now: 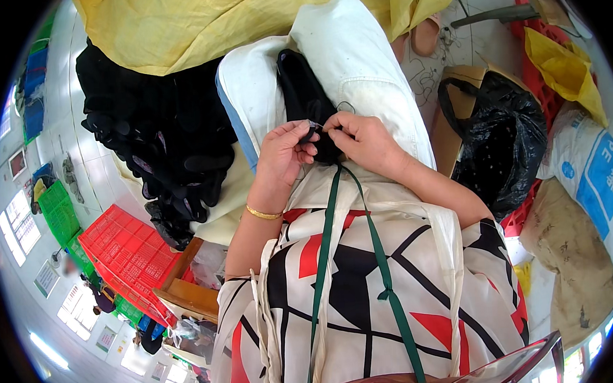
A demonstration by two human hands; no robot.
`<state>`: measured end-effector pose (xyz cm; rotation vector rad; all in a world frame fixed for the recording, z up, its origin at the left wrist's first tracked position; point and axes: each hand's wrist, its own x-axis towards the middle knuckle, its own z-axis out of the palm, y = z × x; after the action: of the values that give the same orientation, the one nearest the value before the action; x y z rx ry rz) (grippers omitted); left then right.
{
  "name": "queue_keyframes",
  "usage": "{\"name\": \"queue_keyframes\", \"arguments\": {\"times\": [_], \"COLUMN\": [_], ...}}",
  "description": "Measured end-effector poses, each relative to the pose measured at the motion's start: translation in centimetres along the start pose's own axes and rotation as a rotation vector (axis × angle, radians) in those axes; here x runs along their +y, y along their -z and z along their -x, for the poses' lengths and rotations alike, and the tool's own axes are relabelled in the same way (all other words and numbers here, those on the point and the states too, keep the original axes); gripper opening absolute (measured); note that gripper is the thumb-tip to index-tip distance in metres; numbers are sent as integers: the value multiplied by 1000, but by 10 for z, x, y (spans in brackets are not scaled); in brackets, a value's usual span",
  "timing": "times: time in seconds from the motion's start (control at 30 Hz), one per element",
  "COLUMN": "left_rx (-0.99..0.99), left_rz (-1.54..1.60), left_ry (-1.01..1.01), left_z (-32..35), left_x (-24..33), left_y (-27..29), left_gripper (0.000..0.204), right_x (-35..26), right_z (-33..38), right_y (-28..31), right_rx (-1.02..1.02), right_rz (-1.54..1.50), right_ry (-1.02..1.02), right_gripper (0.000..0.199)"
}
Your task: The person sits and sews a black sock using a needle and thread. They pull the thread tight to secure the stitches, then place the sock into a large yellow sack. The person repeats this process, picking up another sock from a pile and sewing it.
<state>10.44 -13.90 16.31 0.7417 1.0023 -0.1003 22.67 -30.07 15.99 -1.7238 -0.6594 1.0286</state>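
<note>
A black cloth shoe (300, 82) lies on my lap over white cloth, its toe pointing away from me. My left hand (284, 151) pinches the near end of the shoe, where a small pale patch shows between the fingertips. Right beside it, my right hand (364, 140) is closed in a pinch against the same edge. What its fingertips hold is too small to make out. A thin dark curved line, like a thread, rises just above the right fingers. The two sets of fingertips almost touch.
A heap of black shoes (157, 140) lies to my left, with red crates (128, 250) and a wooden drawer (191, 296) nearer me. Yellow cloth (203, 25) spreads ahead. To my right stand a cardboard box with a black plastic bag (499, 132) and sacks (569, 255).
</note>
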Motion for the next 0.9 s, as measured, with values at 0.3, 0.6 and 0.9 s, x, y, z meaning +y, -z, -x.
{"name": "queue_keyframes", "arguments": {"times": [0.3,0.6,0.9], "left_rx": [-36,29,4], "left_rz": [26,-26,-3], "left_ry": [-46,-142,-93], "left_z": [4,7,6], "left_x": [-2,-12,-11], "left_y": [-1,-2,1], "left_gripper": [17,24,19], "right_x": [-5,-4,-5], "right_z": [-3,-8,-12], "right_y": [3,-1,-12], "right_rx": [-27,-107,-81], "right_rz": [-83,-161,-178], "right_ry": [-64,-203,-293], "right_gripper": [14,12,11]}}
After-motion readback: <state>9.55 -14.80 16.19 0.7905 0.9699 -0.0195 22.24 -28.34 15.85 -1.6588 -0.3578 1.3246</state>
